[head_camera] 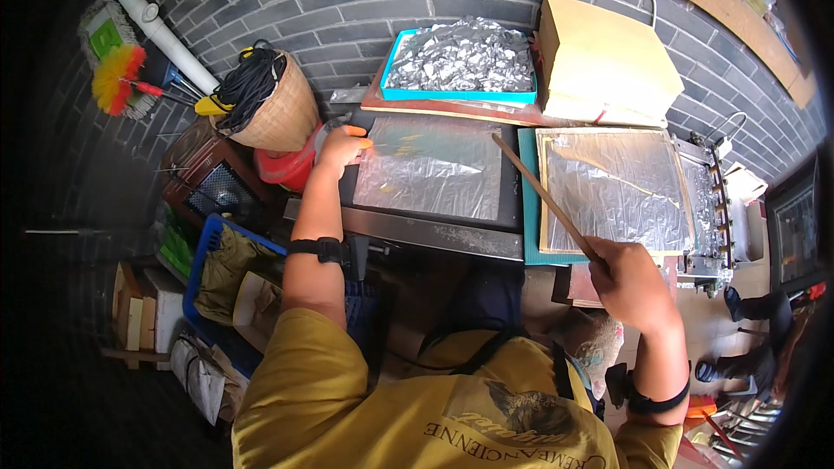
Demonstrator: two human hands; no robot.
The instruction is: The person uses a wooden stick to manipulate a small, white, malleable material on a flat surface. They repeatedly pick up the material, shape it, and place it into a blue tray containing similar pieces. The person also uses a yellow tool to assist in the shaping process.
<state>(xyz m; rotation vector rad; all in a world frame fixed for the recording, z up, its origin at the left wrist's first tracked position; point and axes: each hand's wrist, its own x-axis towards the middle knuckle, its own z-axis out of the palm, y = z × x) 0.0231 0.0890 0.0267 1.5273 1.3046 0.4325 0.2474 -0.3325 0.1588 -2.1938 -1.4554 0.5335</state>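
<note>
My left hand (343, 148), with orange covers on some fingertips, rests at the upper left edge of a thin crinkled translucent sheet (430, 176) on a black work surface (510, 195). Whether its fingers pinch the sheet cannot be told. My right hand (629, 280) is closed around the lower end of a slim wooden stick (547, 198). The stick slants up to the left, its tip near the sheet's upper right corner. Beneath and beside the stick lies a stack of similar shiny sheets (612, 195) with a yellowish border, on a teal ribbed board (531, 234).
A blue tray (456, 96) heaped with silvery foil pieces (466, 58) and a tall stack of yellowish paper (606, 71) stand at the back wall. A metal bar (423, 229) edges the front. Left are a wicker basket (280, 107) and red bucket (287, 166). Another person's legs (759, 319) show at right.
</note>
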